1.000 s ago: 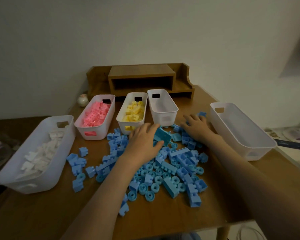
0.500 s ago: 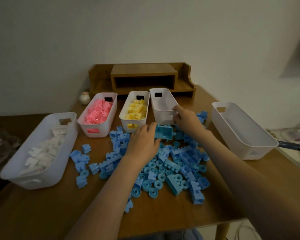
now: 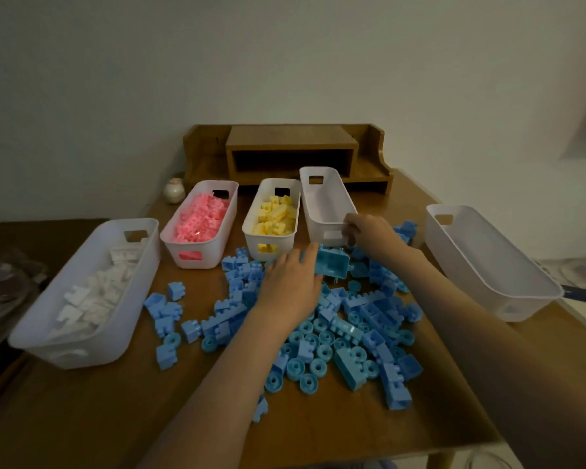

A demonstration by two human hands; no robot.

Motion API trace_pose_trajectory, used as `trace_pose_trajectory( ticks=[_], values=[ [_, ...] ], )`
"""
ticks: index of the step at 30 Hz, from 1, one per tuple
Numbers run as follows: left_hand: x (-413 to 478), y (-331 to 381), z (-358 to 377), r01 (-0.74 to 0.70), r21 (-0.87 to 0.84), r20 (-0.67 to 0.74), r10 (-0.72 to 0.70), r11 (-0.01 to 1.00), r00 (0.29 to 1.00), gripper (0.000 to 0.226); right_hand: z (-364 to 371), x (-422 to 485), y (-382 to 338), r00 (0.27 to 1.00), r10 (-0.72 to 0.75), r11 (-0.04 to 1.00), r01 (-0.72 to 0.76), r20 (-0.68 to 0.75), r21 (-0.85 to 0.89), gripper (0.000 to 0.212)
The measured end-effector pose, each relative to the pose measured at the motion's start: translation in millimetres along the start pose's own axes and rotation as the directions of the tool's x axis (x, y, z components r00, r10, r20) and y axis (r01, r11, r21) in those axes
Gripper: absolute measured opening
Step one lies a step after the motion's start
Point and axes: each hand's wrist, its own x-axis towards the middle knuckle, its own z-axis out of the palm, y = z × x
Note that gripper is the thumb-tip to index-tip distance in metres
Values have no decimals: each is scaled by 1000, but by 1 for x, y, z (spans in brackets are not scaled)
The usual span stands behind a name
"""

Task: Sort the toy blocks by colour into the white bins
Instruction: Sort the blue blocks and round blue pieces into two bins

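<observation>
A heap of blue toy blocks and wheels point(image 3: 349, 330) covers the middle of the wooden table. My left hand point(image 3: 293, 282) lifts a large teal block point(image 3: 332, 264) just above the heap, fingers curled round its near side. My right hand point(image 3: 369, 233) grips the near end of an empty white bin point(image 3: 322, 201), which is tilted up off the table. A bin of pink blocks point(image 3: 200, 218), a bin of yellow blocks point(image 3: 274, 214) and a bin of white blocks point(image 3: 92, 292) stand to the left.
A large empty white bin point(image 3: 487, 262) stands at the right table edge. A wooden desk shelf point(image 3: 288, 154) sits at the back, with a small round jar point(image 3: 174, 190) on its left. Stray blue blocks point(image 3: 166, 309) lie near the white-block bin.
My right hand left the blue heap, reached back to the empty bin and tipped its near end up. My left hand picked the teal block out of the heap and raised it.
</observation>
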Motion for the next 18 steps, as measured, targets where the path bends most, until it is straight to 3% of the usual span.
trace_pose_trajectory(
  ticks=[14, 18],
  values=[
    [-3, 5, -1, -41, 17, -65, 42, 999, 997, 56, -10, -50, -23, 997, -32, 999, 34, 75, -22, 22],
    [-5, 6, -1, -75, 50, -69, 78, 996, 995, 57, -19, -58, -21, 994, -56, 991, 43, 98, 125, 23]
  ],
)
